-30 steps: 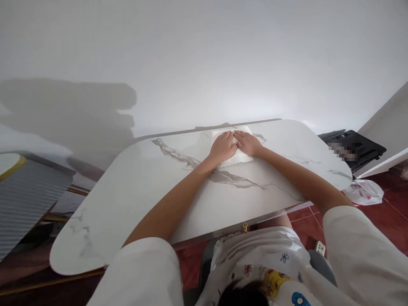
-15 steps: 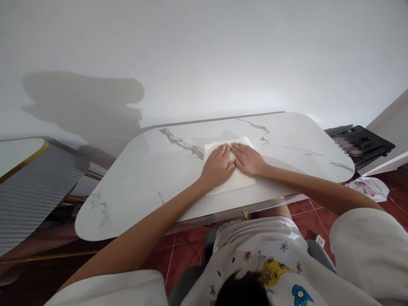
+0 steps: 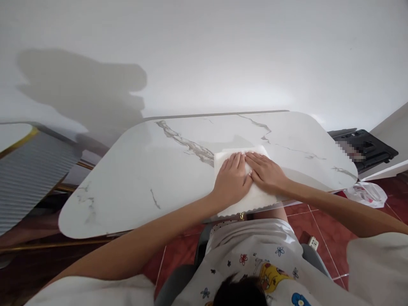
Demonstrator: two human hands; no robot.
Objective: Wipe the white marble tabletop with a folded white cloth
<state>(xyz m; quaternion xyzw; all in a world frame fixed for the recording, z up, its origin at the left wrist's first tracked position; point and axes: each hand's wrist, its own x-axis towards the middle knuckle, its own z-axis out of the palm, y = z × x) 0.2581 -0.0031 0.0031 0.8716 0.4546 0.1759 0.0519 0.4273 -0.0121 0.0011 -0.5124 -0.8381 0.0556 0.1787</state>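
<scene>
A white folded cloth lies on the white marble table, at its near edge. My left hand rests flat on the cloth's left half, fingers stretched out. Beside it, my right hand lies flat on the right half, fingers also extended. The two hands touch at the thumbs. Most of the cloth is hidden under them.
A ribbed grey cabinet with a gold rim stands at the left. At the right sit a black device and a crumpled plastic bag on the red tile floor. A white wall rises behind the table.
Both hands have slid the cloth from the table's far side toward me, down to the near edge. The hands have stayed flat on it throughout.
</scene>
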